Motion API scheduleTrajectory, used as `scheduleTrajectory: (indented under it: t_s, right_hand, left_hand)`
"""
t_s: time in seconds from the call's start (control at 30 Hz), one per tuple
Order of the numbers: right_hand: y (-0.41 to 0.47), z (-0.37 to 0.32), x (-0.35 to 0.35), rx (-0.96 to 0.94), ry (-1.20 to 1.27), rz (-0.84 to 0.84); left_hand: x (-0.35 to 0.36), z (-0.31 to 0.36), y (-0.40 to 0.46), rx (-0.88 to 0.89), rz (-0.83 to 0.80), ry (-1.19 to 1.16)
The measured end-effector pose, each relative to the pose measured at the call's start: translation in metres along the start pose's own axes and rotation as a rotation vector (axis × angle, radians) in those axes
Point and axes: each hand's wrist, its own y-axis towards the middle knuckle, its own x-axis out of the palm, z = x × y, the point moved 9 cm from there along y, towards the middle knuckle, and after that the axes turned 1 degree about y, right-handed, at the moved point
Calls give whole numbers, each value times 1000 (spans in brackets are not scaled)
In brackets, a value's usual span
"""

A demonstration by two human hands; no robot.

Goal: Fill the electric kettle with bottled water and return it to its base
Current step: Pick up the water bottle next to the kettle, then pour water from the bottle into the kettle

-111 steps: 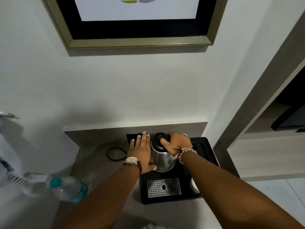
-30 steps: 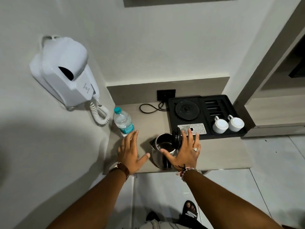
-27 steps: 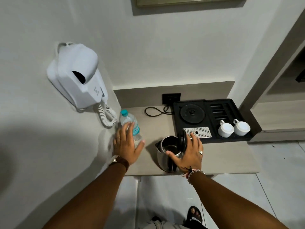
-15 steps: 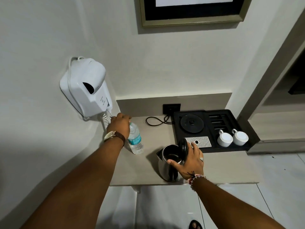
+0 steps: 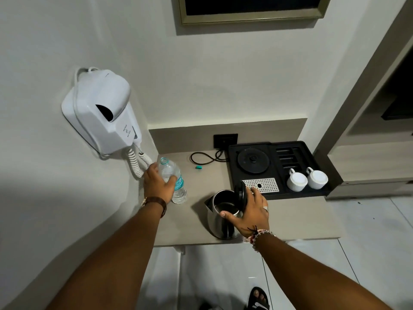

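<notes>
Cap (image 5: 198, 167) now off bottle (image 5: 173, 181); bottle upright, kettle (image 5: 221, 217) spout left

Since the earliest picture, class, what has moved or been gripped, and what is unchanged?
The kettle came off its base to the counter's front, lid open. The left hand moved to grip the water bottle, whose cap now lies on the counter. Unchanged: the right hand holds the kettle; the cups and tray sit as before.
</notes>
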Motion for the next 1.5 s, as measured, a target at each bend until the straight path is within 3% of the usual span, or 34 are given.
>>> scheduleTrajectory:
  t_s: [0.1,0.37,0.5,0.73,0.87,1.2,1.5]
  right_hand:
    - [1,1,-1,-15,-19,-5]
    - [4,6,4,-18,7,-10]
    - [5,7,4,-19,-15,-20]
    - [7,2,-2,-14,-16,-46]
    - [6,0,-4,-13,-12,-51]
    - [5,1,-3,4,-13,-45]
    - [6,3,-1,-6,-9,-59]
  left_hand:
    - [31,-17,-6,-91,-65,-123]
    - [61,-55,6,-327,117,-199]
    - [54,-50,7,-254,148,-95]
    - [36,-32,-47,-61,57,-6]
    - [36,-25,-68,24,-132,10]
    - [62,27,-96,338,-569,631]
    - [73,43,-100,377,-656,1018]
